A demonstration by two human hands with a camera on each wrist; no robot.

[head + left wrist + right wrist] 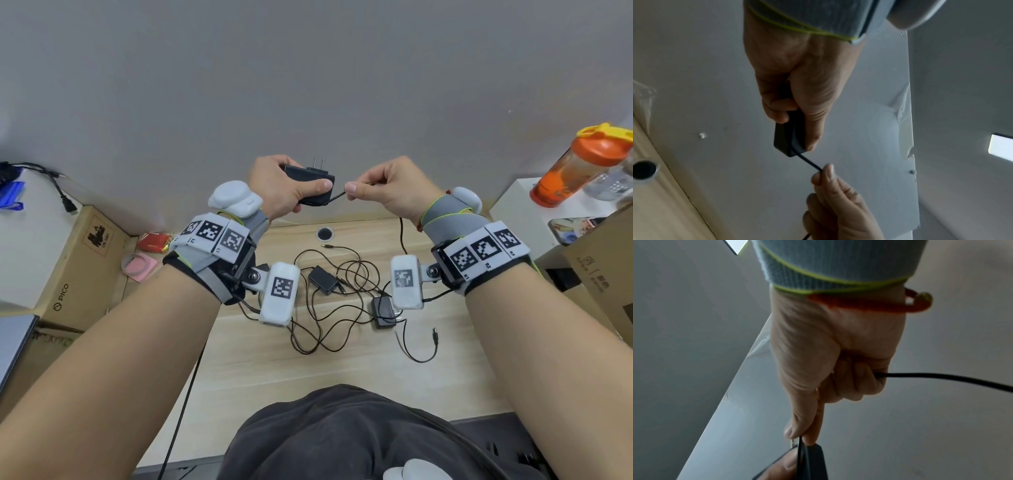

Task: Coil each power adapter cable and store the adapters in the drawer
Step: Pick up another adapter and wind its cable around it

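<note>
Raised above the desk, my left hand [284,188] grips a black power adapter [310,176] with its two plug prongs pointing up. The same adapter [786,138] shows edge-on in the left wrist view, its thin black cable [809,162] leaving the lower corner. My right hand [383,192] pinches that cable [337,196] between thumb and forefinger just beside the adapter body; the cable runs through the fist and out the far side [941,376], then hangs down to the desk [401,236]. Two more black adapters [323,279] [383,311] lie on the desk in tangled cables. No drawer is in view.
The light wooden desk [342,366] has a round cable hole [324,234] at its back edge. Cardboard boxes [78,263] stand at left, another box [603,270] and an orange-lidded bottle [579,168] at right. Pink tape [138,265] and a red packet [154,241] lie left.
</note>
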